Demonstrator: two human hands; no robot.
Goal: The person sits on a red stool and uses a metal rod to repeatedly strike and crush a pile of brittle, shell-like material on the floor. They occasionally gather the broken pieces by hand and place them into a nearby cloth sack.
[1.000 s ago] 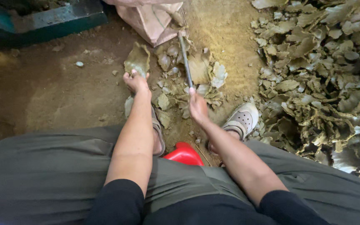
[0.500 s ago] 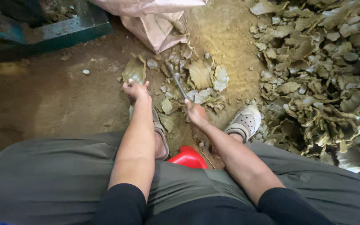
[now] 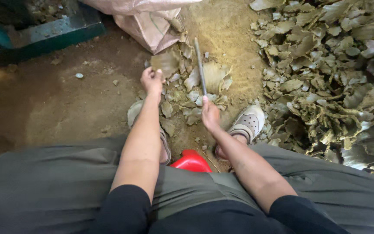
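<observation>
- Shell pieces, grey and flaky, are what our hands work on; one broad shell piece [image 3: 166,63] sits at the tips of our left hand [image 3: 152,81], on the far side of the fingers, away from our body.
- At the far left a dark green frame [image 3: 44,37] edges the brown dirt floor [image 3: 44,104], well apart from both hands.
- Our left hand is clenched on the near edge of that shell piece, knuckles up, holding it just above the ground.
- Behind it lies a pale woven sack [image 3: 146,26], its lower corner near the held piece.
- Between our hands, small shell fragments [image 3: 187,102] lie scattered on the dirt, in front of our left shoe [image 3: 136,112].
- Below, between our knees, the red stool [image 3: 192,161] shows under our grey trousers [image 3: 44,190].
- Our right hand [image 3: 211,116] is wrapped tight around the near end of a thin metal rod [image 3: 200,65].
- The rod's long axis runs almost straight away from us, leaning slightly left, its far tip level with the held piece and just to its right; the two do not touch.
- The left hand is the nearer one to the shell piece; the rod stands beside it.
- Our right shoe [image 3: 248,123] rests just right of the right hand.
- Far right, a large shell heap [image 3: 330,78] fills the ground.
</observation>
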